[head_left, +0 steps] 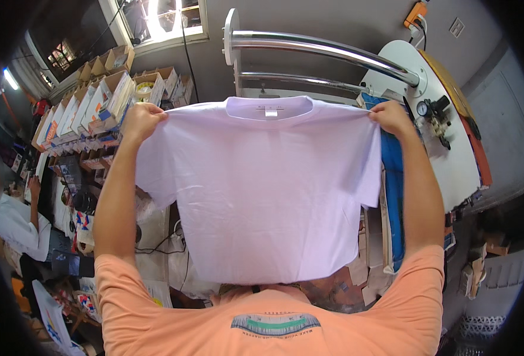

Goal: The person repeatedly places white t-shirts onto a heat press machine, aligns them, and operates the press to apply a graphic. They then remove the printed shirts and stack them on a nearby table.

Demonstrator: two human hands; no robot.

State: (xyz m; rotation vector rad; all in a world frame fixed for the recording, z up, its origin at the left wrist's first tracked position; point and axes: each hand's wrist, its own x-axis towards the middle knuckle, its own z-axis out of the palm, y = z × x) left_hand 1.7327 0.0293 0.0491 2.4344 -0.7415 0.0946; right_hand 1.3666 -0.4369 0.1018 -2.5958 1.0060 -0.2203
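Observation:
A pale lilac T-shirt (268,196) hangs spread wide in front of me, neckline up, with a small white label inside the collar. My left hand (143,120) pinches it at one shoulder. At the opposite shoulder my right hand (390,117) grips the cloth in the same way. Between them the collar sags slightly, and both short sleeves droop outside the body of the shirt. The lower hem hangs loose near my chest.
Behind the shirt stands a machine with shiny metal rollers (321,48) and a pressure gauge (423,108). Cardboard boxes (104,104) fill shelves at left. A person in a white top (21,222) is at far left. A blue padded strip (394,202) lies beside my right arm.

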